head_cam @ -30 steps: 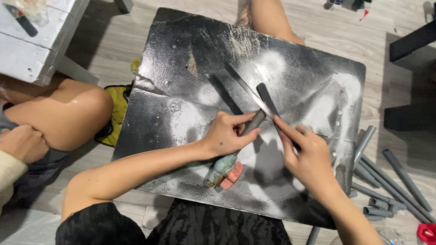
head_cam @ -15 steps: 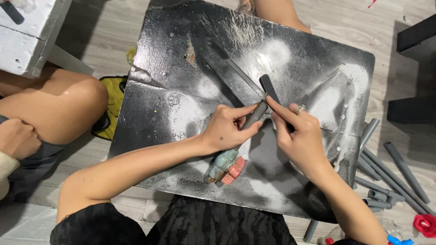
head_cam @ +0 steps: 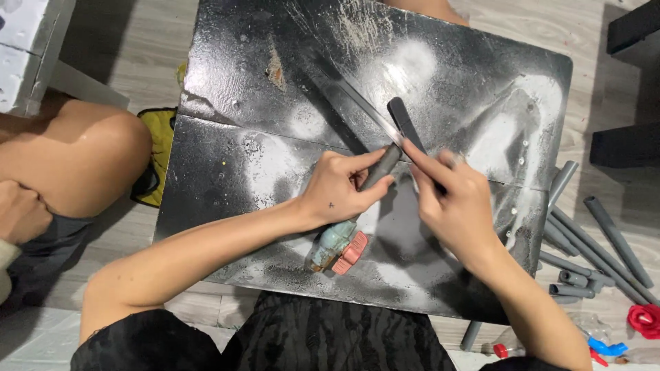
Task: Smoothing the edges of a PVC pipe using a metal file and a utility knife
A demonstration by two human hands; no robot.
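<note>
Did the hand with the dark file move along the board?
Yes. The right hand slid a little toward the left hand, away from the black board's right edge, with the file.

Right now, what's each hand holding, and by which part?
The left hand grips a grey pipe partway along it, above the valve at its lower end. The right hand holds a dark flat file by its lower end, laid at the pipe's tip.
</note>
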